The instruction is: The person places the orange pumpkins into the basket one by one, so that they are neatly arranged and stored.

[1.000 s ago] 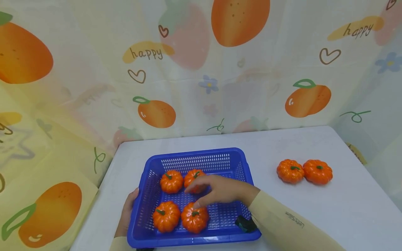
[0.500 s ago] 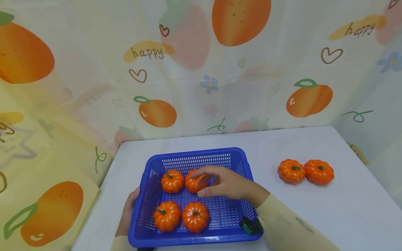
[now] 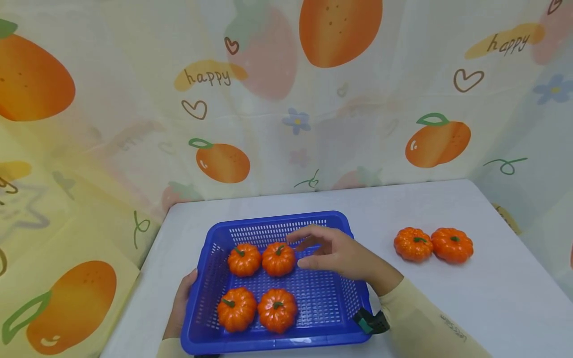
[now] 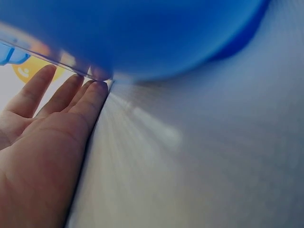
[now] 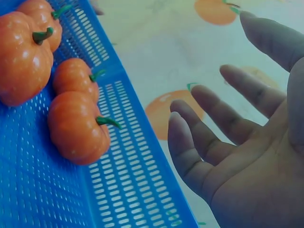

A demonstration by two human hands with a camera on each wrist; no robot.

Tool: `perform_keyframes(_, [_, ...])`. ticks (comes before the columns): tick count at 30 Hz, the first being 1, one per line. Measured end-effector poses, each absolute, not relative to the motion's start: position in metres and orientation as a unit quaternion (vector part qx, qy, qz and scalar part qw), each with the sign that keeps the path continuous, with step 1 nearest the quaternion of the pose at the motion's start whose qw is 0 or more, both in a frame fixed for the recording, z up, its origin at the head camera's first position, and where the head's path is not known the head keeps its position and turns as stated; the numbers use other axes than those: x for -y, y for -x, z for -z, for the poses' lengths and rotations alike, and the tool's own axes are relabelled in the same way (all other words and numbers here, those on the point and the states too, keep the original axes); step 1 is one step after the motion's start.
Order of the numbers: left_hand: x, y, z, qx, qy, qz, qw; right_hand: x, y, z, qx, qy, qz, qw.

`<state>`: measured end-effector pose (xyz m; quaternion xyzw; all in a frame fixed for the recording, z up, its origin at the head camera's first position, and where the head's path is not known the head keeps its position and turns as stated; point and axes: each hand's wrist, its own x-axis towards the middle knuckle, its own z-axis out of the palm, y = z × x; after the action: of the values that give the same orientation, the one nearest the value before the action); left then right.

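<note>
A blue plastic basket (image 3: pixel 275 342) with slotted walls holds several small orange pumpkins with green stems. Two of them, the back left pumpkin (image 3: pixel 244 259) and the back right pumpkin (image 3: pixel 278 259), lie side by side. Nearer the front are a left pumpkin (image 3: pixel 237 309) and a right pumpkin (image 3: pixel 277 311). My right hand (image 3: pixel 337 253) hovers over the basket's right part, fingers loosely bent and apart, holding nothing. In the right wrist view its palm shows bare. My left hand (image 4: pixel 52 128) rests against the basket's left side, fingers extended with their tips at the wall.
To the right of the basket, two more pumpkins, one (image 3: pixel 414 244) and another (image 3: pixel 452 245), sit together on the white table (image 3: pixel 429 298). A fruit-printed cloth (image 3: pixel 268 124) hangs behind the table and along its sides.
My right hand has drawn back to the right and away from the front right pumpkin, uncovering the back right one. The left hand and the pumpkins stay where they were.
</note>
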<state>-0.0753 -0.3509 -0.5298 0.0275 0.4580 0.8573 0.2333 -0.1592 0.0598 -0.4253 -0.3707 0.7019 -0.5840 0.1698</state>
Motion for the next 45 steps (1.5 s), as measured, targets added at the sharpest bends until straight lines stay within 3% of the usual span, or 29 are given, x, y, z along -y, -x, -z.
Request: perform_keyframes(45, [0.346, 0.072, 0.524, -0.456, 0.015, -0.859, 0.231, -0.125, 0.165, 0.441, -0.736, 0.269, 0.615, 0.088])
